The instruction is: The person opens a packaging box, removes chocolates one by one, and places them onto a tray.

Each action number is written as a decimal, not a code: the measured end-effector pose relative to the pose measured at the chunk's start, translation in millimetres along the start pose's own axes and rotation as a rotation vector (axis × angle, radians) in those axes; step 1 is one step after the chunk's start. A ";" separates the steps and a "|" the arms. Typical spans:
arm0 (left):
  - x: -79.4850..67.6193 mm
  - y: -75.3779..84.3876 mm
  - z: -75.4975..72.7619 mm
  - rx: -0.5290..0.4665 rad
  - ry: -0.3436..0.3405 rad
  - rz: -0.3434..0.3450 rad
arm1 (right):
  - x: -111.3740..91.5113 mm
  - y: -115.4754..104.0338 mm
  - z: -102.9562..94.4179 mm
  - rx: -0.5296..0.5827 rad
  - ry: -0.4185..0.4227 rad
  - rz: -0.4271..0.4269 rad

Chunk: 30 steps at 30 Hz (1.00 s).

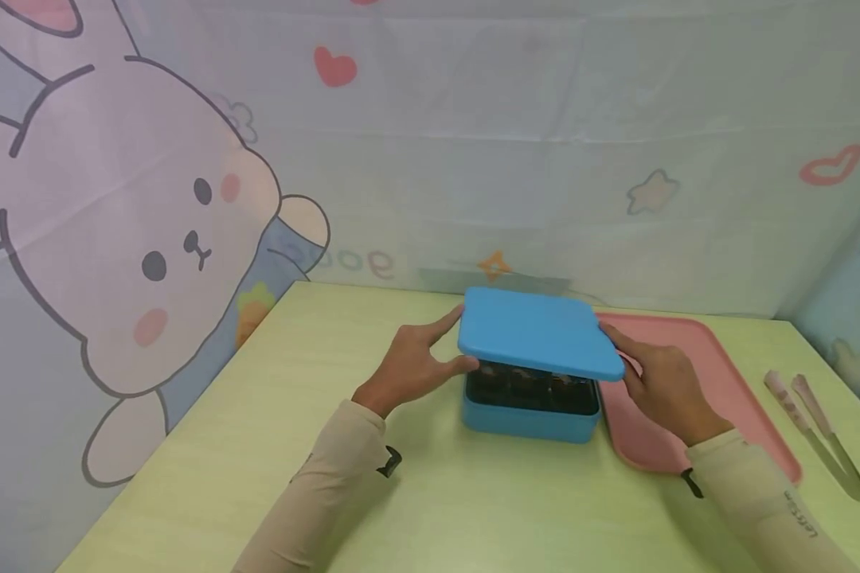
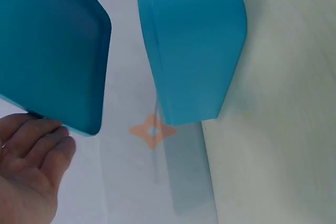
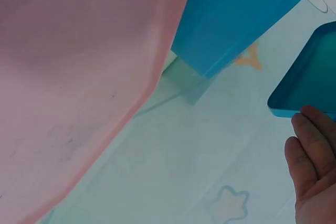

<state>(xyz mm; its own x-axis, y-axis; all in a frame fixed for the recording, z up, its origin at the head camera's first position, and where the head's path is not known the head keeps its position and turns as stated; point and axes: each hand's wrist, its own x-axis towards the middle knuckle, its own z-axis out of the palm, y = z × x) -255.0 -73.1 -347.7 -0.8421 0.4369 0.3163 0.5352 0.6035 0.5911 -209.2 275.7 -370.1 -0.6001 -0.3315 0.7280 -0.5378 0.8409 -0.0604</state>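
A blue lid (image 1: 541, 330) is held tilted over a blue box (image 1: 530, 423), its near edge raised. My left hand (image 1: 416, 366) grips the lid's left edge between thumb and fingers. At the opposite edge, my right hand (image 1: 662, 390) holds the right side. Through the gap below the lid, the box's dark, divided interior shows; its contents are mostly hidden. From the left wrist, the lid's hollow underside (image 2: 52, 51) appears apart from the box wall (image 2: 194, 45). In the right wrist view, the fingers (image 3: 310, 135) lie against the lid's rim.
Right of the box, a pink tray (image 1: 717, 398) lies on the pale green table (image 1: 437, 509), partly beneath my right forearm. A pair of tongs (image 1: 820, 434) with patterned handles rests near the table's right side. A printed cloth (image 1: 509, 159) hangs behind the table.
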 end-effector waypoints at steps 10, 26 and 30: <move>-0.1 -0.6 11.0 0.011 0.545 0.371 | 15.8 -1.7 -6.3 0.087 0.139 -0.026; 1.8 3.3 5.7 -0.492 0.447 -0.107 | 37.5 -16.8 6.0 0.432 -0.149 0.470; 2.5 0.4 6.6 -0.556 0.349 -0.275 | 36.5 -16.7 9.0 0.501 -0.270 0.575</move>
<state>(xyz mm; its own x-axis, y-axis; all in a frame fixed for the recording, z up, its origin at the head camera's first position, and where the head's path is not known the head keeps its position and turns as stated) -256.5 -67.4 -351.6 -0.9638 0.0227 0.2656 0.2650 0.1906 0.9452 -227.5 245.8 -348.7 -0.9512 -0.0512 0.3043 -0.2650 0.6406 -0.7207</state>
